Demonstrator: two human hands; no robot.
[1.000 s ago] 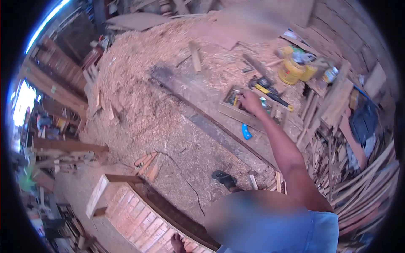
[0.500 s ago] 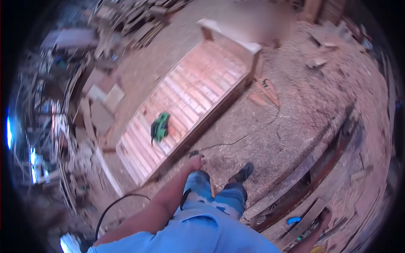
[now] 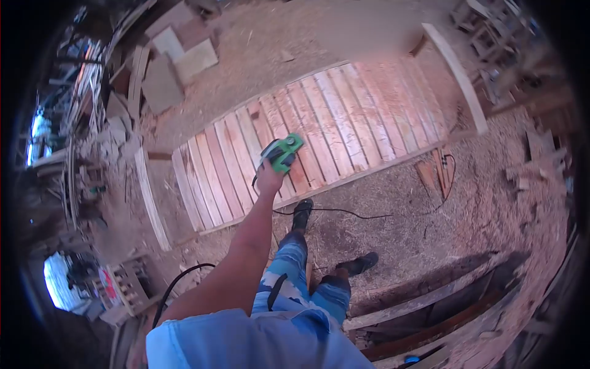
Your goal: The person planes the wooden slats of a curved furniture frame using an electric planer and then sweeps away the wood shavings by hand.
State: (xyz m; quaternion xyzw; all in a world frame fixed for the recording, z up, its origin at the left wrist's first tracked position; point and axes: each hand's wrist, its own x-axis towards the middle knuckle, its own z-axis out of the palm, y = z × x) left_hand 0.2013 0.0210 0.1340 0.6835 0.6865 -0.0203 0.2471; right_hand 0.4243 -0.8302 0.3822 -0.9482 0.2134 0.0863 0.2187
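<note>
My left hand (image 3: 268,177) reaches forward onto a green and black electric planer (image 3: 286,151), its fingers wrapped around the tool's rear handle. The planer rests on the slats of a long wooden bed-like frame (image 3: 335,123), near its front side. Part of the grip is hidden behind the tool and the back of my hand. My right hand is out of sight.
A black cable (image 3: 344,212) runs over the sawdust-covered floor beside my shoes. Pointed wood pieces (image 3: 435,175) lean by the frame's right end. Boards (image 3: 163,83) lie at upper left. Long timbers (image 3: 424,298) lie at lower right.
My left hand has moved from beside my leg up to the planer and closed on it. My view has turned, and my right arm has left the picture.
</note>
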